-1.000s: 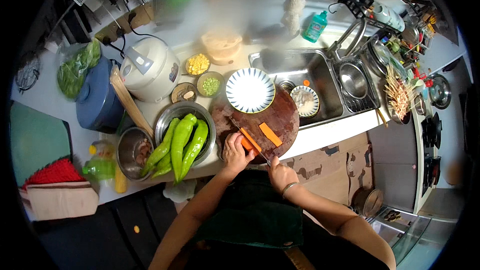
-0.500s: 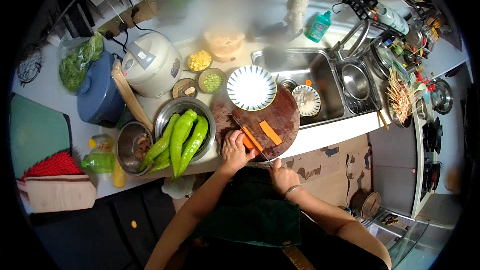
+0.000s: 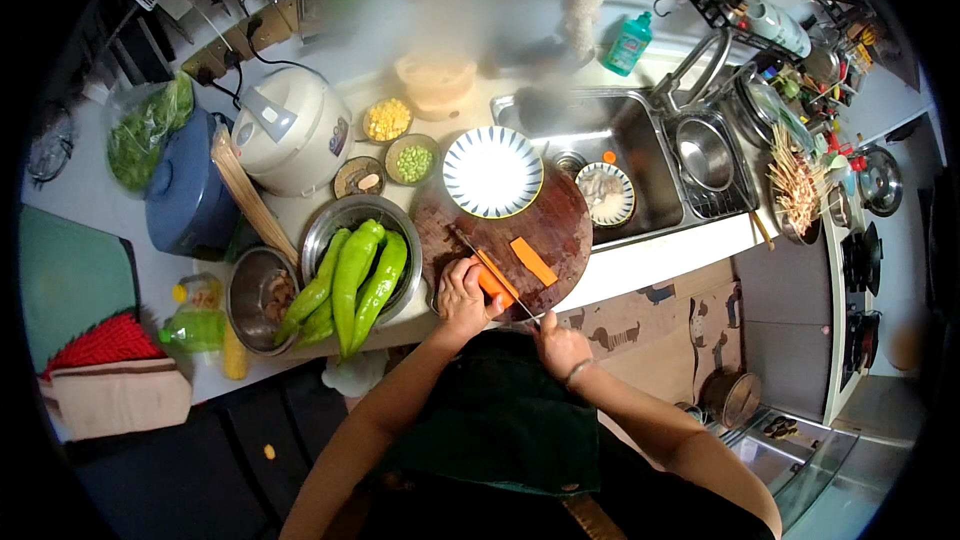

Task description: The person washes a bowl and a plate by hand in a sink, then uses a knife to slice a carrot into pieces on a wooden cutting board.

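Observation:
On the round brown chopping board (image 3: 566,230), my left hand (image 3: 463,297) presses down a carrot chunk (image 3: 492,285), fingers curled over its left side. My right hand (image 3: 562,348) is closed round the handle of a knife (image 3: 527,312), whose blade slants up and left along the carrot. A narrow strip of carrot lies against the blade. To the right rests a flat carrot slice (image 3: 533,261), apart from the knife. A white plate with blue rim marks (image 3: 493,171) sits on the board's far part.
Left of the board, a steel bowl (image 3: 408,290) holds long green peppers (image 3: 355,270). Small bowls of corn (image 3: 387,120) and chopped green pieces (image 3: 412,159) stand behind. At right is the sink (image 3: 640,140) with a striped bowl (image 3: 607,195). A rice cooker (image 3: 295,130) stands back left.
The whole view has shifted slightly left. Both hands and the knife keep nearly the same place over the board, and a little more of the carrot chunk shows beside my left fingers.

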`<control>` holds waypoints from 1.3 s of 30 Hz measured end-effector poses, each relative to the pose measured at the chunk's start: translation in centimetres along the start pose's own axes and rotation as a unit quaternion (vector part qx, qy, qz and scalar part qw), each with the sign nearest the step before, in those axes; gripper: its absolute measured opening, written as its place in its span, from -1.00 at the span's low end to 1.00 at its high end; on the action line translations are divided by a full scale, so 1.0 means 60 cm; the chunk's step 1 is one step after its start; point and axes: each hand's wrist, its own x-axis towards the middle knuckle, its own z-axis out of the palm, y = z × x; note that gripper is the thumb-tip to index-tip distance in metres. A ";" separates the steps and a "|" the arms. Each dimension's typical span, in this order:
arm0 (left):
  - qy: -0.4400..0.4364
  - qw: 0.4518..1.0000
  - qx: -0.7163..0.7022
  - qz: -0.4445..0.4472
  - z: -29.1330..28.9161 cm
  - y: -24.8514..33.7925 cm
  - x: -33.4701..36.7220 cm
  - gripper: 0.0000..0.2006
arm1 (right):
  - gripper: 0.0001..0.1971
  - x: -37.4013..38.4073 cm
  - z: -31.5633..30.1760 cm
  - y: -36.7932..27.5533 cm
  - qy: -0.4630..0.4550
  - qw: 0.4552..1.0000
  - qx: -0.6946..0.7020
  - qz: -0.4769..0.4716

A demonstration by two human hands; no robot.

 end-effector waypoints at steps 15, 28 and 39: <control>-0.011 1.000 0.016 -0.007 -0.007 0.006 0.000 -0.38 | -0.65 -0.021 -0.004 0.002 -0.010 1.000 0.008 0.018; -0.027 0.999 -0.004 0.032 0.003 0.015 -0.008 -0.39 | -0.63 -0.015 0.025 0.016 -0.006 0.997 0.058 0.042; -0.019 0.999 -0.020 0.034 0.002 0.019 -0.012 -0.31 | -0.65 -0.003 0.034 0.017 0.015 0.997 0.076 0.018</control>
